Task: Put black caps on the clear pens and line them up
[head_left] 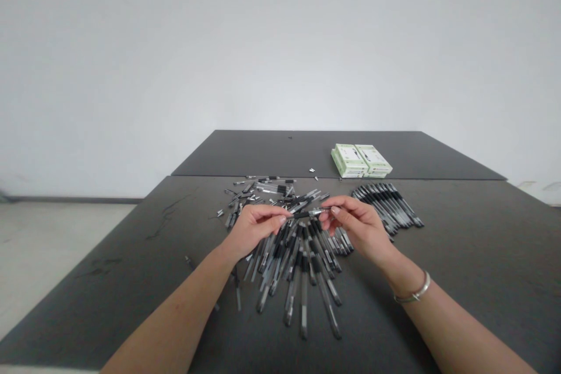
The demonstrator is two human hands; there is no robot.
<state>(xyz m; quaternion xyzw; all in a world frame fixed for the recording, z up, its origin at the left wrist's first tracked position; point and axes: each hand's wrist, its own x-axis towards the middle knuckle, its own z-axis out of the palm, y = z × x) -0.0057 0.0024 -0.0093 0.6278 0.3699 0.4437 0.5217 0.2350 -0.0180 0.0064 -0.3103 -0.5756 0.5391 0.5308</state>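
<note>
A pen with a black grip [302, 215] is held level between my two hands, above a loose pile of pens. My left hand [258, 225] pinches its left end between thumb and fingers. At its right end, my right hand [356, 223] closes thumb and fingertips around the clear tip part; whether a cap is there I cannot tell. Below, many clear pens with black grips [304, 298] fan out toward me. To the right of my right hand lies a neat row of pens [397, 204], partly covered by that hand.
Green-and-white boxes [362, 160] stand stacked at the back right, beyond the seam between two dark tables [464, 257]. Small loose parts [311, 170] lie near that seam. More pen parts [220, 213] are scattered left of the pile. A pale wall [280, 41] rises behind.
</note>
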